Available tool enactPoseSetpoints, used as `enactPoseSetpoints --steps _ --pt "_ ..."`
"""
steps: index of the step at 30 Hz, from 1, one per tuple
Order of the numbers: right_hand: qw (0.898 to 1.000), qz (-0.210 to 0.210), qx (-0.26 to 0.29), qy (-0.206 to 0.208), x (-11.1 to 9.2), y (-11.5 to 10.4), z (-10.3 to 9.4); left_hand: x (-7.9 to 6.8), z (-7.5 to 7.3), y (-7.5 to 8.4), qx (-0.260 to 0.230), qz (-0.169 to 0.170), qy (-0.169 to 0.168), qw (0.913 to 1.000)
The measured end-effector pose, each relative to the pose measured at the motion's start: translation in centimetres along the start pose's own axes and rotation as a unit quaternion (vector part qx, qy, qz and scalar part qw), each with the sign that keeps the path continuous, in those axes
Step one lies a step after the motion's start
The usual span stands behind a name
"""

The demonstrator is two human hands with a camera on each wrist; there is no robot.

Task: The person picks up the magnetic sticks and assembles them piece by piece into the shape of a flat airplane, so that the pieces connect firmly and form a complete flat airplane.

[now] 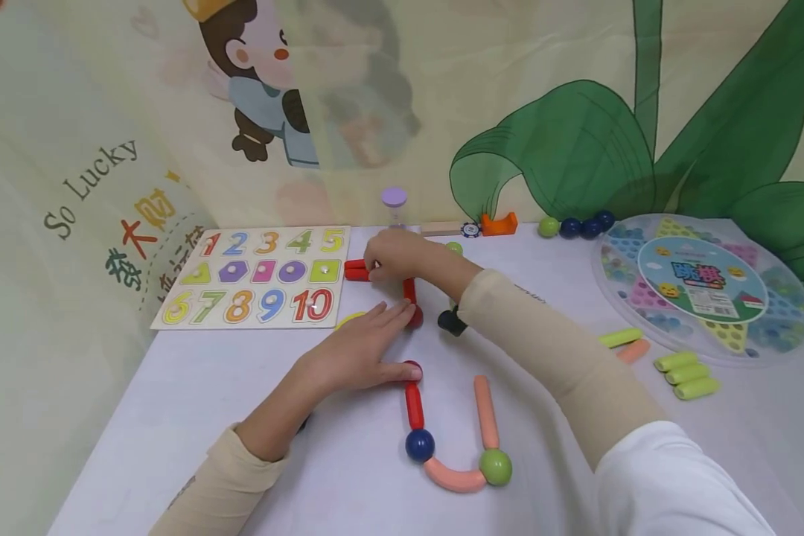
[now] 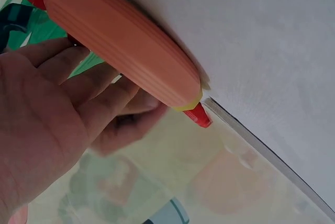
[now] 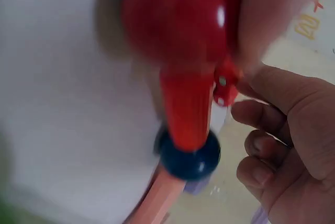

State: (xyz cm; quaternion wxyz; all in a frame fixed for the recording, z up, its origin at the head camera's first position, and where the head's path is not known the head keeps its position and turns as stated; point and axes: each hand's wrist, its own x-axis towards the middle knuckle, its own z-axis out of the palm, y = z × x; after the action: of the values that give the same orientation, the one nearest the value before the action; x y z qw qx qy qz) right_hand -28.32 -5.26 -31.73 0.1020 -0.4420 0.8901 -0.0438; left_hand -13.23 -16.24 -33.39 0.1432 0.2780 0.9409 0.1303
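My left hand (image 1: 362, 350) reaches over the table with straight fingers, fingertips at a far red ball (image 1: 414, 317) and thumb at a nearer red ball (image 1: 412, 371). From the nearer ball runs a chain: a red rod (image 1: 414, 406), a dark blue ball (image 1: 420, 445), a curved peach rod (image 1: 454, 476), a green ball (image 1: 496, 467) and a straight peach rod (image 1: 485, 411). Another red rod (image 1: 410, 289) extends beyond the far ball. Past it, my right hand (image 1: 402, 254) pinches at a pair of short red rods (image 3: 225, 85) beside the number board.
The number board (image 1: 248, 277) lies at the back left. Along the wall stand a purple-topped sand timer (image 1: 394, 199), an orange piece (image 1: 499, 223) and several dark blue balls (image 1: 579, 225). A round game board (image 1: 703, 283) and lime rods (image 1: 686, 374) are at the right.
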Motion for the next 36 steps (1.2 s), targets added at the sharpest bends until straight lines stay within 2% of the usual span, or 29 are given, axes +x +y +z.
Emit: enactPoseSetpoints --steps 3,6,10,12,14,17,19,22,26,32,36 --pt "0.999 0.021 -0.031 -0.011 1.3 -1.0 0.3 0.1 0.1 0.0 0.007 0.014 0.008 0.9998" --pt "0.996 0.06 -0.061 -0.039 1.8 -1.7 0.3 0.1 0.1 0.0 0.012 0.018 0.011 0.9997" --pt "0.993 0.083 -0.041 -0.068 1.4 -1.8 0.2 0.0 0.1 -0.1 0.01 0.013 0.011 0.9998" --pt "0.996 0.076 -0.005 -0.045 0.6 -1.4 0.0 0.0 0.1 -0.1 0.009 0.009 0.009 0.9999" --pt "0.997 0.064 0.034 0.0 -0.9 -0.8 -0.4 0.0 0.1 0.0 0.008 0.003 0.007 0.9999" --pt "0.993 0.056 0.089 0.058 -4.4 0.1 -1.3 0.1 0.1 0.0 0.008 -0.008 0.001 0.9999" --pt "0.989 0.07 0.111 0.073 -7.0 0.7 -1.3 0.0 0.0 0.1 0.009 -0.014 -0.004 0.9999" --pt "0.987 0.093 0.118 0.061 -10.2 1.4 -0.5 -0.1 -0.1 0.0 0.01 -0.028 -0.011 0.9995" --pt "0.989 0.093 0.108 0.027 -12.3 1.5 1.4 -0.1 -0.1 -0.2 0.013 -0.039 -0.012 0.9991" --pt "0.992 0.113 0.05 0.019 -13.0 1.0 2.8 0.0 0.0 -0.3 0.005 -0.033 -0.013 0.9994" --pt "0.994 0.103 0.018 0.012 -12.6 0.5 2.9 0.1 0.1 -0.2 0.004 -0.039 -0.015 0.9991"
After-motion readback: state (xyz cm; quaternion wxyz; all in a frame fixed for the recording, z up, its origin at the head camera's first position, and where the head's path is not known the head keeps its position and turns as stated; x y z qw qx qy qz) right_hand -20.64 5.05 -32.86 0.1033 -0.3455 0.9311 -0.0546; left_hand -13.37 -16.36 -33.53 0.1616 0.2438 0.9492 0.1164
